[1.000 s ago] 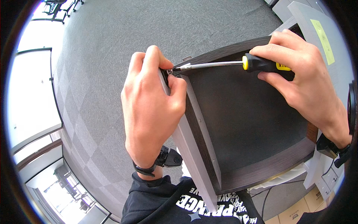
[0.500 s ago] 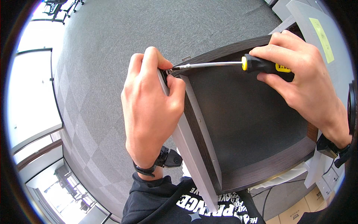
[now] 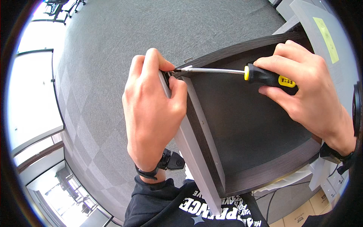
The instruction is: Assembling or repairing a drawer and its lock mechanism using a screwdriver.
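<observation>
My right hand [image 3: 302, 75] is closed round the black and yellow handle of a screwdriver [image 3: 261, 74]. Its metal shaft runs left, nearly level, to the far corner of an open dark-wood drawer [image 3: 253, 178]. There my left hand [image 3: 155, 102] pinches a small dark and metal fitting [image 3: 170, 72] at the far end of the pale grey drawer front [image 3: 196, 162]. The screwdriver's tip reaches between my left thumb and fingers, which partly hide it and the fitting.
A pale grey panel with a yellow strip [image 3: 326, 39] rises at the right. Grey carpet [image 3: 98, 49] lies beyond the drawer. Black cables [image 3: 269, 202], cardboard boxes [image 3: 298, 217] and a socket panel [image 3: 332, 183] are at lower right. Office chairs [image 3: 60, 7] stand far left.
The screwdriver's handle has turned, so more of its yellow patch shows. My right hand has dropped slightly toward me. My left hand keeps nearly the same place.
</observation>
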Tool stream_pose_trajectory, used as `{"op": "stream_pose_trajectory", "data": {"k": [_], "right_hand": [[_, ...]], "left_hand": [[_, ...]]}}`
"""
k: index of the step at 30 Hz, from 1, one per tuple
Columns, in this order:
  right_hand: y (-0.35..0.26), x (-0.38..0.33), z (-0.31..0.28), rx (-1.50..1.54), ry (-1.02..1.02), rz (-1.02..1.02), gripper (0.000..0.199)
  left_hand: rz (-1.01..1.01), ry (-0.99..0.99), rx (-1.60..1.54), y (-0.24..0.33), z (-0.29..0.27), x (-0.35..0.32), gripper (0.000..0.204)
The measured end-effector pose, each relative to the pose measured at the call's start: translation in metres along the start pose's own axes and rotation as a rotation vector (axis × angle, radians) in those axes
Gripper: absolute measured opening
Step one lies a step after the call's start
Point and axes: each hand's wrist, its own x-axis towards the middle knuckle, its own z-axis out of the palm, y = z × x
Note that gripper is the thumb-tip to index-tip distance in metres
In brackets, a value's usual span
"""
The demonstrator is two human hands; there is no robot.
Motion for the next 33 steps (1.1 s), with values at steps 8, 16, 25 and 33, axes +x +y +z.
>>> {"op": "stream_pose_trajectory", "data": {"k": [8,16,25,33], "right_hand": [[-0.0050,-0.0028,0.0014,0.064,-0.003,0.032,0.036],[-0.0080,-0.0015,0.0033,0.069,0.026,0.040,0.034],[-0.0071,-0.0049,0.0057,0.101,-0.006,0.060,0.033],[-0.0068,-0.0065,0.0027,0.114,0.002,0.065,0.033]], "left_hand": [[0.021,0.007,0.017,-0.0011,-0.0006,-0.0006,0.015],[0.007,-0.006,0.016,0.0033,-0.0037,0.0007,0.016],[-0.031,-0.042,0.029,0.0045,-0.0040,-0.0008,0.015],[0.067,-0.006,0.019,-0.0026,-0.0034,0.0002,0.012]]}}
